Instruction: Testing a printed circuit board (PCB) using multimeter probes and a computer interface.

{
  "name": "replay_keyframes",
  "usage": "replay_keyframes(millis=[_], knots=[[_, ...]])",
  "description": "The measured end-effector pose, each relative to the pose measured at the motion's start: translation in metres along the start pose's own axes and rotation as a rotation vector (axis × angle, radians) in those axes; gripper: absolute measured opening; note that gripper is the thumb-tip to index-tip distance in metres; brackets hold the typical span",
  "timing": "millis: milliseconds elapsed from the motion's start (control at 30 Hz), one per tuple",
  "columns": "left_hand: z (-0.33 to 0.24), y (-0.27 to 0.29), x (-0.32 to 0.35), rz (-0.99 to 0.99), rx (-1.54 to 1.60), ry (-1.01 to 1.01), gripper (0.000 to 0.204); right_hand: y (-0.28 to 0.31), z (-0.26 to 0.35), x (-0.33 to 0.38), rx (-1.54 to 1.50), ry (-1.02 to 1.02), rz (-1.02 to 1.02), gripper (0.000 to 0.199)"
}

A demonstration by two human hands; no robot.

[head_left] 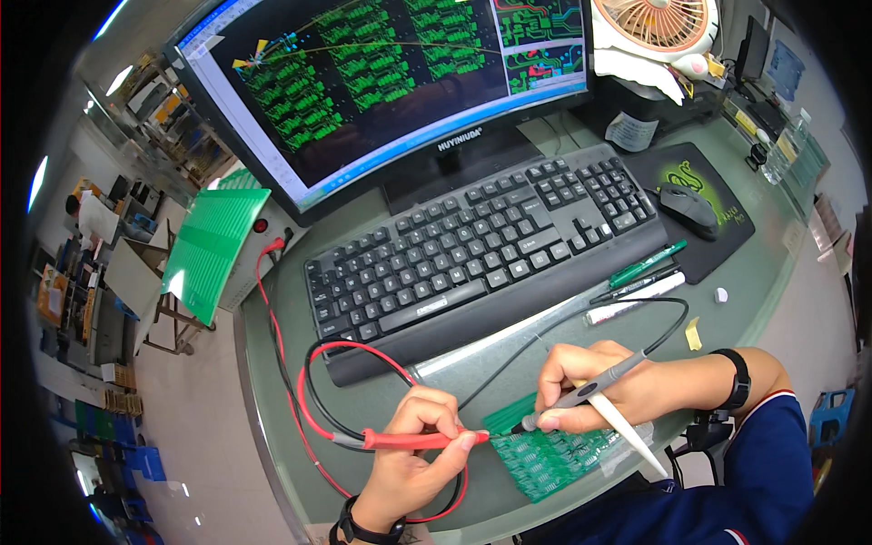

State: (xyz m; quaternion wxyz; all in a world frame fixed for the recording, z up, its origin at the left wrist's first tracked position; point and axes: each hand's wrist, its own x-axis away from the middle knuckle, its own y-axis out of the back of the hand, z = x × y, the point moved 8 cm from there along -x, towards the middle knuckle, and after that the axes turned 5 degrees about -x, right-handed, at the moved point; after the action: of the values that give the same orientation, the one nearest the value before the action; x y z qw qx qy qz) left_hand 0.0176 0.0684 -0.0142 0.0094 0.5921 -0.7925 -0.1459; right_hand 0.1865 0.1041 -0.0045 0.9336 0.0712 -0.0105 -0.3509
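Observation:
My left hand (404, 474) is closed around a red test probe (404, 440), its tip at the left edge of a green circuit board panel (540, 468). Gripped in my right hand (595, 381) is a grey test probe (621, 369), slanting down to the upper part of that board. A slim white pen-like stick (627, 431) also sits in the right hand, one end pointing down to the right. Both tips come close together at the board; whether they touch it I cannot tell. The board lies flat on the green-topped desk (440, 509).
A black keyboard (481, 245) and a monitor (381, 91) stand beyond my hands. Red and black leads (304, 400) loop at left. Pens (636, 298) lie near a mouse (688, 209). A green board panel (213, 245) rises left of the monitor; a fan (656, 32) is back right.

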Motion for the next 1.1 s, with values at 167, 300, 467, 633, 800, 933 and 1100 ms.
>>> replay_keyframes(millis=[167,300,467,633,800,933,1100], knots=[[-0.001,-0.001,0.003,-0.028,0.044,-0.005,0.015,-0.001,-0.004,0.003,-0.013,-0.054,-0.004,0.027],[-0.003,-0.006,0.002,-0.003,0.032,0.005,0.015,0.002,-0.006,0.007,0.059,-0.124,-0.01,0.029],[-0.009,-0.012,0.003,0.053,-0.017,-0.019,0.013,0.002,0.003,0.008,0.077,-0.026,-0.017,0.026],[-0.004,-0.013,0.003,0.058,0.046,0.068,0.013,0.001,0.003,0.008,0.102,0.008,-0.012,0.026],[-0.01,-0.013,0.004,0.051,-0.044,0.007,0.014,0.0,-0.001,0.009,0.152,0.046,-0.028,0.027],[-0.02,-0.015,0.006,0.031,-0.182,-0.099,0.014,-0.002,-0.004,0.011,0.242,0.059,-0.043,0.029],[-0.026,-0.017,0.006,0.037,-0.212,-0.117,0.014,-0.004,0.003,0.01,0.254,0.148,-0.046,0.03]])
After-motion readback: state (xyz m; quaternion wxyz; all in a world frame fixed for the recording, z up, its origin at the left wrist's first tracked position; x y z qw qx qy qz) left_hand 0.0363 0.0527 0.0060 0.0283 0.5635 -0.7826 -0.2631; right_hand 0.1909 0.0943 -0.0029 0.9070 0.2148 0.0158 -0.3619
